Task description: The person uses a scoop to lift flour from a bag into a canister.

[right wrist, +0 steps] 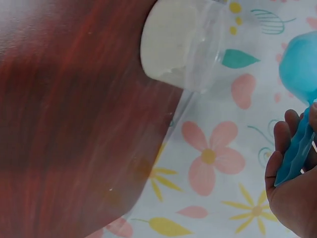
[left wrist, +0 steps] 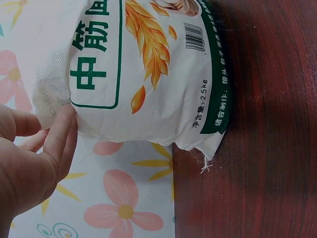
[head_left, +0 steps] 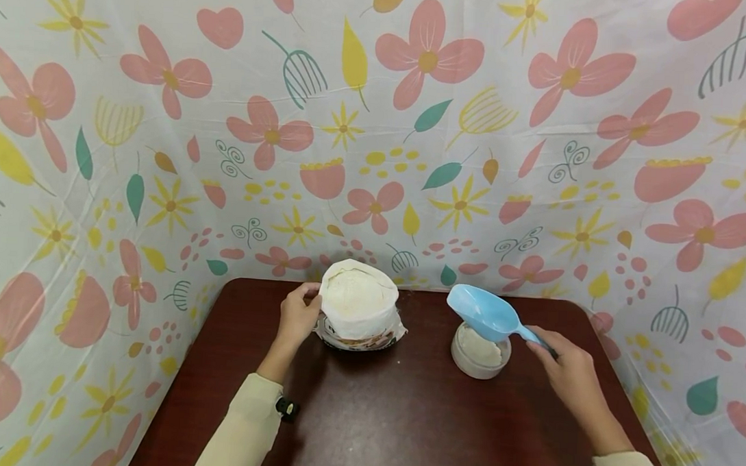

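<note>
A white flour bag (head_left: 353, 323) stands upright with its top folded outward, pale flour (head_left: 357, 294) showing inside. My left hand (head_left: 299, 317) pinches the bag's folded rim at its left side. In the left wrist view, the bag's front (left wrist: 148, 116) carries green lettering and a wheat picture. My right hand (head_left: 568, 371) grips the handle of a light blue scoop (head_left: 484, 311). Its bowl hangs above a clear round container (head_left: 478, 371) that holds flour. Little but blue plastic shows inside the scoop. The right wrist view also shows the container (right wrist: 205, 52), below and apart from the scoop.
The dark red-brown table (head_left: 397, 412) has rounded back corners. Behind it and along both sides hangs a flower-patterned cloth (head_left: 375, 158). Small white specks lie on the tabletop near the bag.
</note>
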